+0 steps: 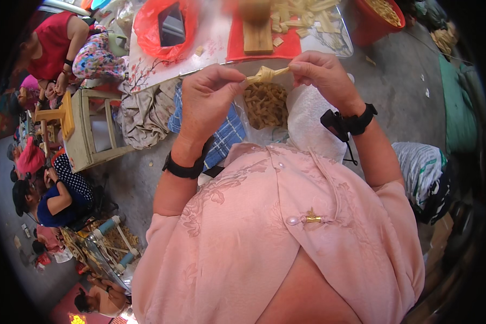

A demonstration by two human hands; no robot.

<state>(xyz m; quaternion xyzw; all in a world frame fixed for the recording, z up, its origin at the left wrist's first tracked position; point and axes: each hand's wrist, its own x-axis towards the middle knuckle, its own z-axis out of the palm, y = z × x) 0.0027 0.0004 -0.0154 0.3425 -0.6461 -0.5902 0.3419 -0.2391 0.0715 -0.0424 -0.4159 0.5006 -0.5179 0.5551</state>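
Between my two hands stretches a pale yellow strip (264, 74) with a knot in its middle; it looks like tofu skin. My left hand (208, 100) pinches its left end between thumb and fingers. The other end is pinched in my right hand (325, 78). Just below the strip, a clear bag holds a heap of small knotted pieces (265, 105). Beyond my hands, a wooden block (257, 39) rests on a red cloth (237, 47). Loose flat strips (324, 21) are spread beside it. A blurred brown object partly covers the block's far end.
The table (213, 54) carries a red plastic bag (146, 32) with a dark phone-like device (171, 26). A red bucket (380, 21) of yellow pieces stands right. At left are a wooden stool (86, 129), a person in red (54, 43) and other seated people.
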